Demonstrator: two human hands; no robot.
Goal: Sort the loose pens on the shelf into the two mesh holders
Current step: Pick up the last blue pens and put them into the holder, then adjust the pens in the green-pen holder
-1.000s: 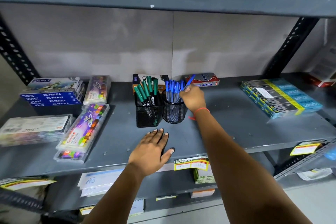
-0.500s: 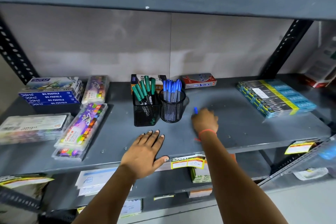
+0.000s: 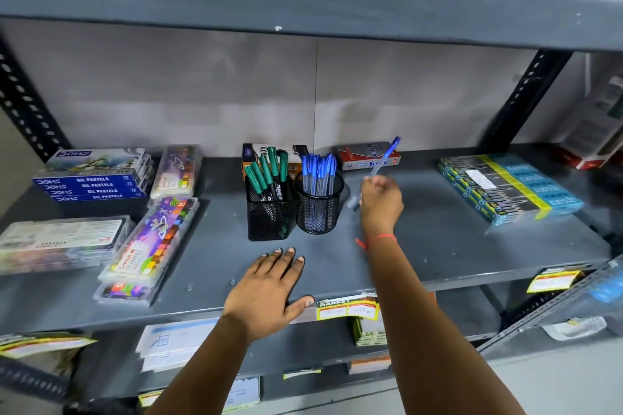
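Note:
Two black mesh holders stand side by side at mid-shelf. The square holder [image 3: 269, 221] on the left carries several green-capped markers [image 3: 266, 172]. The round holder [image 3: 318, 212] on the right carries several blue-capped pens [image 3: 318, 167]. My right hand [image 3: 381, 204] is raised just right of the round holder and grips a blue-capped pen [image 3: 386, 157], cap end tilted up and to the right. My left hand [image 3: 269, 290] lies flat, fingers spread, on the grey shelf [image 3: 421, 246] near its front edge, below the holders.
Oil pastel boxes [image 3: 94, 178] and clear crayon cases [image 3: 151, 246] fill the shelf's left side. A stack of blue-yellow packs [image 3: 505, 189] lies on the right. Behind the holders sit an orange box [image 3: 256, 158] and a red box [image 3: 364, 155]. Another shelf hangs overhead.
My right hand dropped a pen at the round holder, reached down to the shelf on its right, and has now lifted with another blue pen. My left hand stayed flat.

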